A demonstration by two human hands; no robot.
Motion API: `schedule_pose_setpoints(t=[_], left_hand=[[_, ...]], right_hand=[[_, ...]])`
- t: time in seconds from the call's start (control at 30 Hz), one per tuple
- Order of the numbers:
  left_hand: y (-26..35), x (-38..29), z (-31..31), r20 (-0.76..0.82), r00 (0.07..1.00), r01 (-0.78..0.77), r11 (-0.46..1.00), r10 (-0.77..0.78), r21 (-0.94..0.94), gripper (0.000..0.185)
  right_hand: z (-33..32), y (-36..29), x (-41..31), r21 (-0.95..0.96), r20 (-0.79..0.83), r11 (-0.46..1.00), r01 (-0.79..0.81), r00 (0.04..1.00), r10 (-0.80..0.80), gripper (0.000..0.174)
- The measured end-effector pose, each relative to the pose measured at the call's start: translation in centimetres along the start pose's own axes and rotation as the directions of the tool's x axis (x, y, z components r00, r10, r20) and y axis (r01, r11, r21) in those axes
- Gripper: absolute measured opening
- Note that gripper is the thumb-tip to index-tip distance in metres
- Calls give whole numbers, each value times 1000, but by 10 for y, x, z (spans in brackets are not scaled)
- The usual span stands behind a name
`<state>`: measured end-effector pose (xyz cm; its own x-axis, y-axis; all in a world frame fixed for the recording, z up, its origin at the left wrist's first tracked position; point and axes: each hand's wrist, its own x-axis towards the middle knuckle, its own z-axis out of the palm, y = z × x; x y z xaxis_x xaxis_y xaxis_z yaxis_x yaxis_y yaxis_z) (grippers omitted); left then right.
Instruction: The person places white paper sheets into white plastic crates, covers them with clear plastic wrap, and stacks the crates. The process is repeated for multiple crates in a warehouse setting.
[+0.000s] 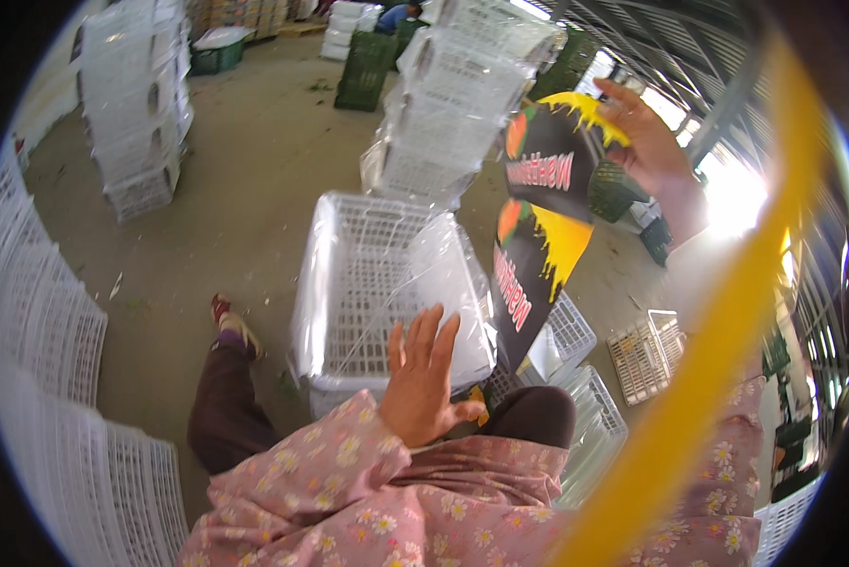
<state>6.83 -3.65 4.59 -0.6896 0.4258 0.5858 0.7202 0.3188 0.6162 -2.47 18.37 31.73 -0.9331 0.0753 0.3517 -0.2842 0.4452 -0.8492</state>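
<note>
Before me sits a white plastic lattice crate (368,283), lined with clear plastic film (439,262) that is draped over its rims. My left hand (424,383) is at the crate's near right corner, fingers apart and holding nothing; whether it touches the film I cannot tell. Raised at the upper right, my right hand (641,135) grips the top end of a black printed sheet (538,248) with yellow splashes, orange fruit pictures and lettering. The sheet hangs bent beside the crate's right side, its lower end near my knee.
Film-wrapped white crates stand stacked behind (439,120) and at far left (130,113). White lattice crates (34,283) line my left. More crates (570,329) lie at right, one (644,354) on the floor. A blurred yellow strip (687,383) crosses the foreground. A person (396,18) bends near green crates (364,71).
</note>
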Motion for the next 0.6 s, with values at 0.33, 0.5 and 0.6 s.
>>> schedule_pose_setpoints(t=[0.33,0.5,0.6], left_hand=[[-50,44,-67,-275,804,193,669,-527,-718,31],[-138,81,-145,-67,801,442,664,-594,-603,33],[-169,86,-162,100,660,689,547,-744,-475,35]], right_hand=[[76,-29,28,556,221,817,-154,975,34,37],[100,117,28,427,380,888,-168,925,-8,40],[144,188,-26,141,474,936,-323,852,222,50]])
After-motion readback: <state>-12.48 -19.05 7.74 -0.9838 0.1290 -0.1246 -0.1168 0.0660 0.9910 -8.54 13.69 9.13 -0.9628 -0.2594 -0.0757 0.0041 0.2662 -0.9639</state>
